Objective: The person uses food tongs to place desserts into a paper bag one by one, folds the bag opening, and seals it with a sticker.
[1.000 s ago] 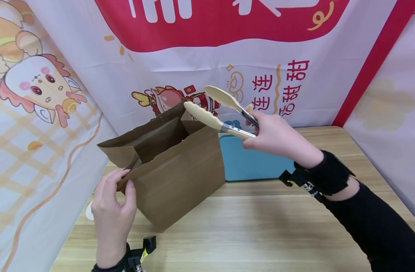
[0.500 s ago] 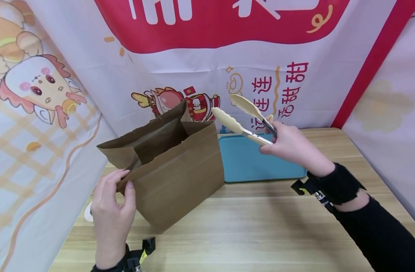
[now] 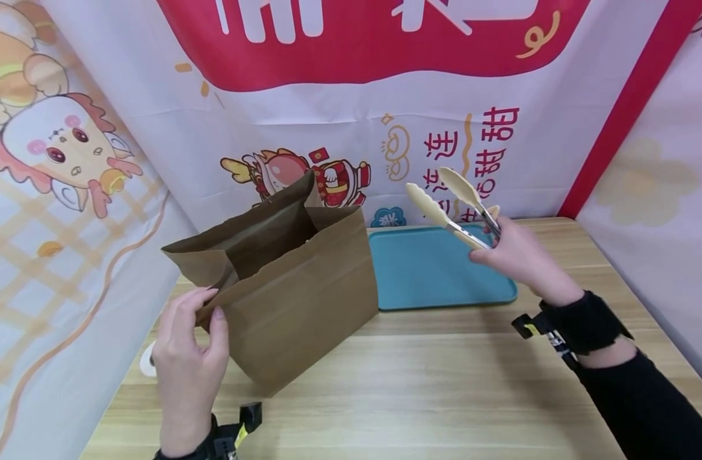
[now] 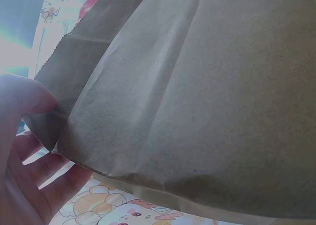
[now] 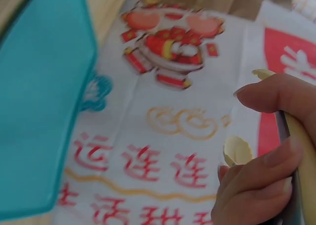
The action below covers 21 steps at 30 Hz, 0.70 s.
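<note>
A brown paper bag (image 3: 305,294) stands on the table with its mouth open, its inside mostly in shadow. My left hand (image 3: 191,358) pinches the bag's near left corner at the rim; in the left wrist view the thumb (image 4: 29,94) lies on one side of the paper, the other fingers behind. My right hand (image 3: 520,255) grips a pair of tongs (image 3: 472,237) with cream scalloped tips spread apart and nothing between them. They are held over the back right part of a blue tray (image 3: 437,275), which lies beside the bag.
A printed cloth backdrop (image 3: 305,102) rises right behind the tray and bag, with further cloth walls on the left and right. A small white round object (image 3: 148,361) is partly hidden behind my left hand. The wooden table (image 3: 397,383) extends in front.
My right hand has carried the tongs to the right, from over the bag's far right corner to over the tray, uncovering more of the tray. My left hand stays at the bag's corner.
</note>
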Each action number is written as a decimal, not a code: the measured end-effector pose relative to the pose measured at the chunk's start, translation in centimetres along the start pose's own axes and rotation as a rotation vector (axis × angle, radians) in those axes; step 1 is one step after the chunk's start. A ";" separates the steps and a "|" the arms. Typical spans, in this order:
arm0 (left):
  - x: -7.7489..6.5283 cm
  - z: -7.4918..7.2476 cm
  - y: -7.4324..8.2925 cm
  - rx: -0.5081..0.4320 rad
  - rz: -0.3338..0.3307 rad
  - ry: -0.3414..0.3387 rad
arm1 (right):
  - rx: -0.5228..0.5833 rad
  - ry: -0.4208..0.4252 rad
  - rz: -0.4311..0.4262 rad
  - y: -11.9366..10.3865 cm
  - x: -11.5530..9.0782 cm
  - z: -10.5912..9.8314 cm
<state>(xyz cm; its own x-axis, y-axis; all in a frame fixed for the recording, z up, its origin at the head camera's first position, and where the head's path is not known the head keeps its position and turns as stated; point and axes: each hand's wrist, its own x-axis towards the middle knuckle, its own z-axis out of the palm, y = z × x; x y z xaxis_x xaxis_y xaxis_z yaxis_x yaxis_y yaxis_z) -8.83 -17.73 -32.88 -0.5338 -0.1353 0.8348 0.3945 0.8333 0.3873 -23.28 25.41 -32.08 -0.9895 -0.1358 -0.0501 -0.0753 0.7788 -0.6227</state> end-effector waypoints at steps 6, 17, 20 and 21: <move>0.0 0.0 -0.3 -0.002 0.009 -0.002 | -0.019 0.024 0.032 3.4 0.6 0.8; -0.1 -0.1 -0.5 -0.004 0.004 0.004 | 0.003 0.056 0.111 8.6 1.3 2.4; -0.1 0.0 -0.4 -0.008 0.003 -0.004 | 0.026 0.051 0.152 10.1 1.3 2.5; -0.1 0.0 -0.4 -0.008 0.004 -0.006 | 0.036 0.048 0.163 10.6 1.3 2.5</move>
<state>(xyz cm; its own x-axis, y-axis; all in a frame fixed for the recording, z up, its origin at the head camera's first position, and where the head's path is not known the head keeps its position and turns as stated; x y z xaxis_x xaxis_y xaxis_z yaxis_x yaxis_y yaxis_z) -8.94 -18.07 -33.09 -0.5369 -0.1285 0.8338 0.4028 0.8293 0.3872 -25.03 31.93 -40.70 -0.9931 0.0204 -0.1154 0.0897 0.7659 -0.6367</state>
